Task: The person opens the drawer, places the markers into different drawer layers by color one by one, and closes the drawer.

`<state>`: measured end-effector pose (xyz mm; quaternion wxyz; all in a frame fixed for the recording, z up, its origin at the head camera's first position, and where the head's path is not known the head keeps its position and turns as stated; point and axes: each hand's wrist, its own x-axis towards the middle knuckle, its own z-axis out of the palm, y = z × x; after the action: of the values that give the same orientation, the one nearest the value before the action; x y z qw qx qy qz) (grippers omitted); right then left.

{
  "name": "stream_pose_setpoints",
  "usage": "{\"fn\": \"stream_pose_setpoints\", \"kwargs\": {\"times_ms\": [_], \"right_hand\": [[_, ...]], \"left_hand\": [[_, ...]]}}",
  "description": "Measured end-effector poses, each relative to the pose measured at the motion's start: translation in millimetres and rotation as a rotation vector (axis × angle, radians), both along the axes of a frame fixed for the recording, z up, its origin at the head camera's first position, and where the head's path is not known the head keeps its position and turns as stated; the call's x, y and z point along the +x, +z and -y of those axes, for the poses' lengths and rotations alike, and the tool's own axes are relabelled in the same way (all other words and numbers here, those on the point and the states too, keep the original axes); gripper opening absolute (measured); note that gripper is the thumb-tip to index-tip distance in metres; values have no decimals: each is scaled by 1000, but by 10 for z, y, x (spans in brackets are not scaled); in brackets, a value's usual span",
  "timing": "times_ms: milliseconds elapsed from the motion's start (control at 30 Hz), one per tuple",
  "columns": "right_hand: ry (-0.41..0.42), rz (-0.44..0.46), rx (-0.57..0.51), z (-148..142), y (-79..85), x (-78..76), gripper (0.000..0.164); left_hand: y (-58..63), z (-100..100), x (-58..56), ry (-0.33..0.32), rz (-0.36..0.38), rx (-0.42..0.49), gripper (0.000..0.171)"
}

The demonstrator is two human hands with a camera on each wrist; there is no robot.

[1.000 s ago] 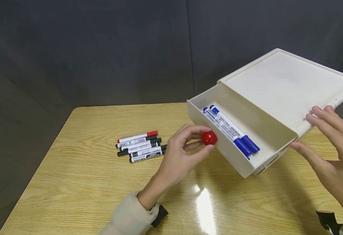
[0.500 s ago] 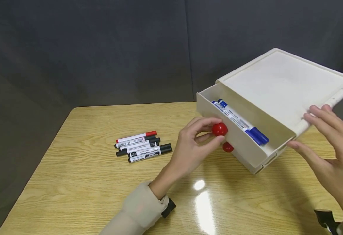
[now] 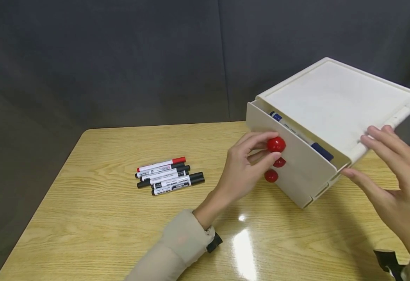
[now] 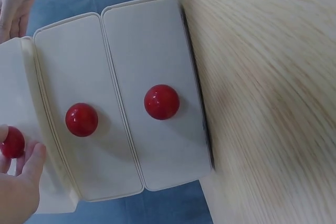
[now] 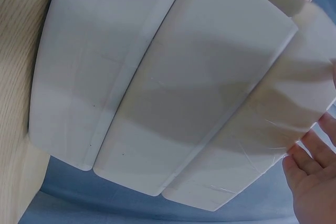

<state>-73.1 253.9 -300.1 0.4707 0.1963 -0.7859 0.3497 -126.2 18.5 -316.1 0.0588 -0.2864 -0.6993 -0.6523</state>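
Observation:
My left hand [image 3: 241, 168] pinches the round red knob [image 3: 276, 144] of the top drawer [image 3: 305, 156] between thumb and fingers. That drawer stands partly out of a white three-drawer cabinet [image 3: 342, 105]. Inside it lies a blue-capped whiteboard marker [image 3: 321, 151]; the drawer front hides anything lower. In the left wrist view, the middle knob [image 4: 82, 119] and the bottom knob [image 4: 161, 102] sit on drawer fronts that look pushed in. At the cabinet's right side, my right hand [image 3: 398, 171] touches the top edge with its extended fingers, thumb against the side near the front corner.
Several whiteboard markers lie side by side left of the cabinet: one red-capped marker [image 3: 161, 164] at the back, black-capped markers [image 3: 177, 185] in front of it. All stand on a wood-grain table [image 3: 96, 218]. A dark curtain [image 3: 138, 62] hangs behind.
My left hand has moved right and away from me with the knob, sliding the drawer further in. Less of the markers inside shows, and lower knobs came into view. My right hand has stayed nearly still.

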Motion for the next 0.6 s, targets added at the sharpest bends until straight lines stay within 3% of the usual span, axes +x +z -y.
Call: {"fn": "stream_pose_setpoints", "kwargs": {"times_ms": [333, 600], "right_hand": [[4, 15, 32, -28, -24, -35, 72], [17, -14, 5, -78, -51, -40, 72]], "left_hand": [[8, -81, -80, 22, 22, 5, 41], [22, -197, -128, -9, 46, 7, 41]]}}
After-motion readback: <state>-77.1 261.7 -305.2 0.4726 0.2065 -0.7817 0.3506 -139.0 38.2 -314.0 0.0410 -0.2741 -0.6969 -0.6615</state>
